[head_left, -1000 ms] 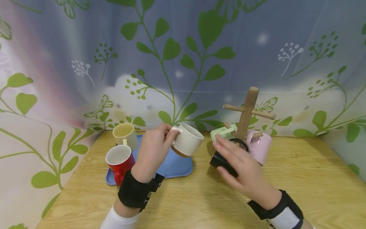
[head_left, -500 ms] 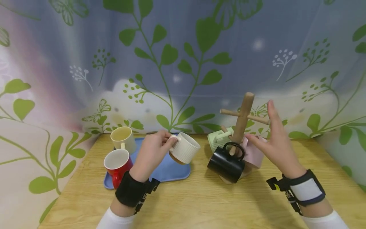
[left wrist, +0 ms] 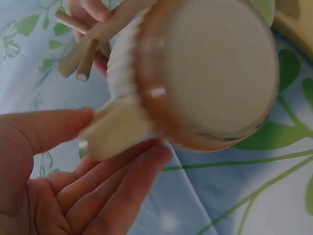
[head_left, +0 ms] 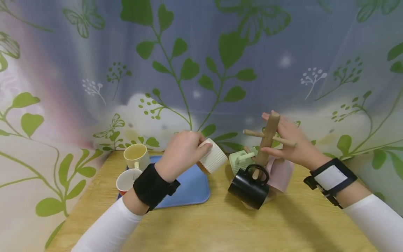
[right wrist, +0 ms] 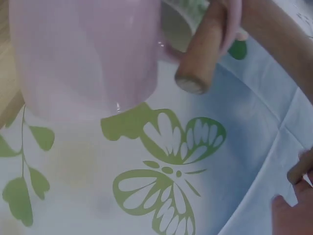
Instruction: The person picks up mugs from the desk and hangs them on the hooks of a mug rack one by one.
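My left hand (head_left: 184,150) pinches the handle of a white ribbed mug (head_left: 215,157), held tilted in the air between the tray and the wooden mug tree (head_left: 263,155). In the left wrist view the thumb and fingers meet at the handle (left wrist: 115,129), and the mug's pale base with its brown band faces the camera. Around the tree's upper post lies my right hand (head_left: 296,147), fingers extended behind it and thumb in front; firm contact cannot be told. A black mug (head_left: 248,189), a pink mug (head_left: 281,175) and a green mug (head_left: 234,161) hang on the lower pegs.
On the left, a blue tray (head_left: 192,190) carries a cream mug (head_left: 136,154) with a yellow inside and a red mug (head_left: 126,181) with a white inside, partly hidden by my left wrist. A patterned curtain (head_left: 195,70) stands behind the wooden table (head_left: 204,231).
My right hand has left the black mug, swung out to the right, then come in to the tree's upper post. My left hand has moved slightly right and turned the white mug's opening away.
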`<control>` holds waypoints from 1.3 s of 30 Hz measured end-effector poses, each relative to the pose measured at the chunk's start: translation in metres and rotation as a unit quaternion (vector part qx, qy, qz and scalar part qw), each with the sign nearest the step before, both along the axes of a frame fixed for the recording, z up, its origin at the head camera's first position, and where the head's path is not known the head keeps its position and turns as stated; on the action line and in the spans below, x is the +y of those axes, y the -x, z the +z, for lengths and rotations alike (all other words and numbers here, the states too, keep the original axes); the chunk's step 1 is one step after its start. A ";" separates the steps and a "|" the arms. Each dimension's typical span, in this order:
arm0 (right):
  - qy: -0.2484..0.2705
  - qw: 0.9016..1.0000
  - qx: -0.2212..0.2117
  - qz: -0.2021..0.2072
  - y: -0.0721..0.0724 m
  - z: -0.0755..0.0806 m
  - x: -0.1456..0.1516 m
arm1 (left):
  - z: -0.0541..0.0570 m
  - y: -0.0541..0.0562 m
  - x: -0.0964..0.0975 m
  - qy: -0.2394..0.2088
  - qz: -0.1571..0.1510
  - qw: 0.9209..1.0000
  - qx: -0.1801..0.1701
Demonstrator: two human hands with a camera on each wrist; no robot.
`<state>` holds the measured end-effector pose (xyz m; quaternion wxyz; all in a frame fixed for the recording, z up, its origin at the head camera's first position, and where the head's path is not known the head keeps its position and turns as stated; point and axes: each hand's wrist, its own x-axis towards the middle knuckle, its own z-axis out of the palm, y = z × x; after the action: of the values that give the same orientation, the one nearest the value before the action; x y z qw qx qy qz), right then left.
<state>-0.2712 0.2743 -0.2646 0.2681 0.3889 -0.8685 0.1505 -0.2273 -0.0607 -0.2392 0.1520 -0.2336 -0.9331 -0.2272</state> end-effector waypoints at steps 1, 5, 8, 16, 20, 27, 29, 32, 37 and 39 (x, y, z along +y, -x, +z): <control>-0.006 1.000 0.008 0.000 0.002 -0.001 -0.001 | 0.004 0.003 0.003 -0.002 0.000 1.000 0.006; -0.013 1.000 0.012 -0.015 0.003 -0.004 -0.005 | 0.018 0.018 0.014 -0.010 0.000 1.000 0.019; -0.013 0.999 0.004 -0.029 0.002 -0.004 -0.007 | 0.023 0.026 0.023 -0.008 0.002 1.000 0.017; -0.003 0.999 -0.004 -0.037 -0.001 -0.003 -0.011 | 0.027 0.039 0.054 0.005 0.026 0.999 0.041; -0.003 0.999 -0.002 -0.035 -0.002 -0.004 -0.010 | 0.030 0.035 0.073 0.030 0.054 0.996 0.063; -0.005 0.998 -0.007 -0.064 -0.007 -0.003 -0.011 | 0.030 0.024 0.093 0.072 0.072 0.990 0.096; -0.004 0.997 0.002 -0.071 -0.009 -0.003 -0.013 | 0.028 0.022 0.097 0.085 0.071 0.989 0.096; -0.003 0.997 0.022 -0.079 -0.012 -0.004 -0.017 | 0.026 0.019 0.104 0.103 0.073 0.987 0.104; 0.011 0.996 0.018 -0.084 -0.015 -0.006 -0.021 | 0.018 0.015 0.112 0.131 0.074 0.976 0.156; 0.017 0.996 0.011 -0.084 -0.016 -0.006 -0.020 | 0.014 0.014 0.115 0.139 0.071 0.969 0.192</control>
<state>-0.2547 0.2538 -0.2709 0.2962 0.3111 -0.8924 0.1380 -0.2416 0.0539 -0.2254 0.3098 -0.2243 -0.9233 -0.0348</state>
